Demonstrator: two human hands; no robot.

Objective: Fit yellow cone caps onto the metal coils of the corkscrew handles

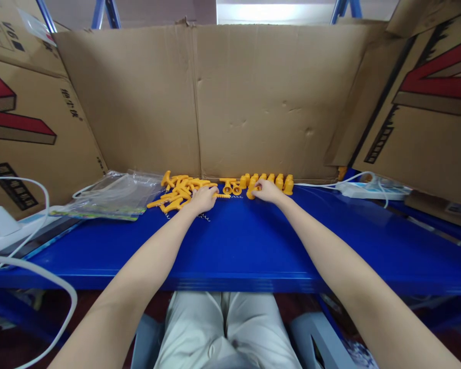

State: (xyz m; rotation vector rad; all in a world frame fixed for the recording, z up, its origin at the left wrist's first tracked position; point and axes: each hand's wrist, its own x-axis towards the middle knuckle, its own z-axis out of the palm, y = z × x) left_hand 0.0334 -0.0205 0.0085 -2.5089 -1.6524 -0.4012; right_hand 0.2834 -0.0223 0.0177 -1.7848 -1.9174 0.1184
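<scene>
Both my arms reach far out over a blue table (246, 246). My left hand (203, 199) is closed on a small yellow threaded piece (223, 196) at the right edge of a loose pile of yellow T-shaped plastic parts (179, 192). My right hand (267, 191) pinches a yellow cap-like part (250, 193) in front of a row of upright yellow caps (280, 181). Two yellow funnel-like pieces (231, 187) lie between the hands. Small metal springs (203, 217) lie on the table near my left wrist.
A cardboard wall (230, 97) stands right behind the parts, with printed cartons at both sides. Clear plastic bags (115, 195) lie at the left. A white power strip (369, 190) with cables sits at the right, and white cables (30, 266) loop at the left edge.
</scene>
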